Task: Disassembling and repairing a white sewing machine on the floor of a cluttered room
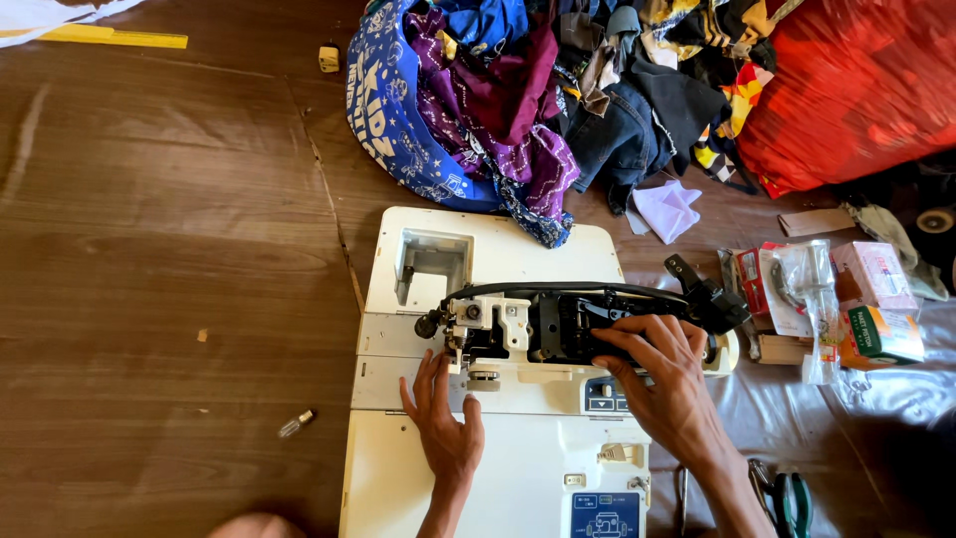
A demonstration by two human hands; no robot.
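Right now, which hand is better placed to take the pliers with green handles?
The right hand: the pliers lie on its side, beside its forearm. The left hand rests flat on the sewing machine, farther away.

Wooden floor [169, 279]: sewing machine [498, 478], clothes heap [558, 90], small boxes [856, 299].

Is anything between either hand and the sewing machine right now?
Nothing visible. The left hand lies flat on the sewing machine bed, and the right hand rests directly on its exposed black mechanism.
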